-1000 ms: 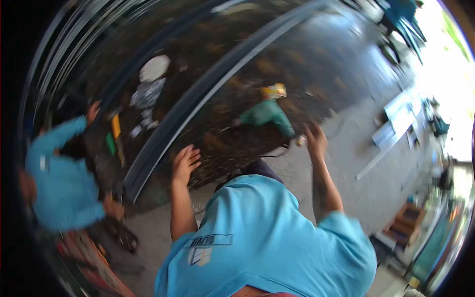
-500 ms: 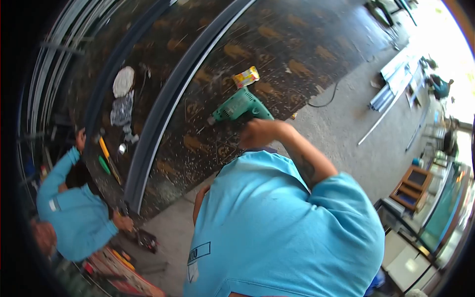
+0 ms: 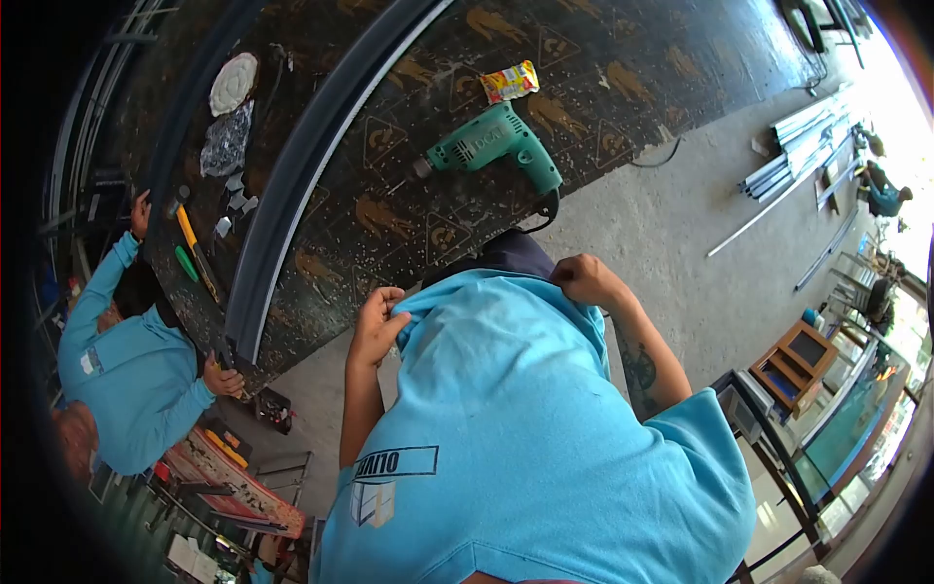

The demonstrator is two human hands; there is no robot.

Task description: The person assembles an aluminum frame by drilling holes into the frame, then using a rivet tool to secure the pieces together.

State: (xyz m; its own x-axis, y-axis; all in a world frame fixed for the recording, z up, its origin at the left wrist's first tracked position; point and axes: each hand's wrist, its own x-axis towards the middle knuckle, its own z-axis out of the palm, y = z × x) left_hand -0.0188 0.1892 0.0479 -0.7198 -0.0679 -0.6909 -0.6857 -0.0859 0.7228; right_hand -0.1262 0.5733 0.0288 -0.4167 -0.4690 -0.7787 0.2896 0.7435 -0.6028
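Observation:
My left hand (image 3: 375,329) pinches the hem of the light blue shirt (image 3: 516,389) on its left side. At the shirt's right side, my right hand (image 3: 588,280) is closed on the same hem. Just beyond the hands, a green drill (image 3: 486,141) lies on its side on the dark worktable (image 3: 379,209), its bit pointing left. A yellow and red packet (image 3: 510,82) rests behind the drill. Left of the drill runs a long dark grey profile (image 3: 304,161) with a light edge.
At the left, a co-worker in blue (image 3: 131,380) touches the table's edge, near a yellow-handled hammer (image 3: 187,226) and a green tool (image 3: 186,264). Metal profiles (image 3: 803,146) lie on the floor at right. A wooden cabinet (image 3: 796,365) stands below them.
My right hand has moved from beside the drill's handle back to the shirt hem. My left hand, mostly hidden before, now shows at the hem. The view has shifted, and the whole drill shows.

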